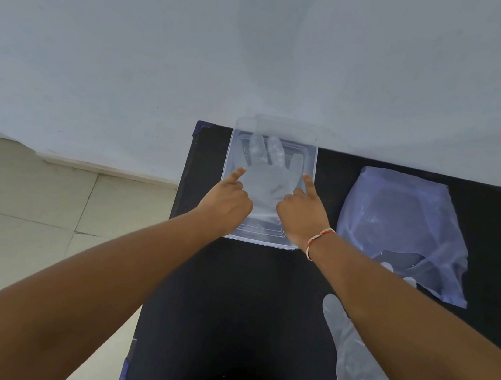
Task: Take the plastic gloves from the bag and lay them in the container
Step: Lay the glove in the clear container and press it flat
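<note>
A clear rectangular container stands at the far middle of the black table. A translucent plastic glove lies flat inside it, fingers pointing away. My left hand and my right hand rest on the glove's two sides, each with the index finger stretched out and pressing on it, the other fingers curled. A translucent bluish bag lies flat at the right. A second glove lies on the table in front of the bag, partly under my right forearm.
The table stands against a pale wall. Tiled floor shows at the left. A red and white thread band circles my right wrist.
</note>
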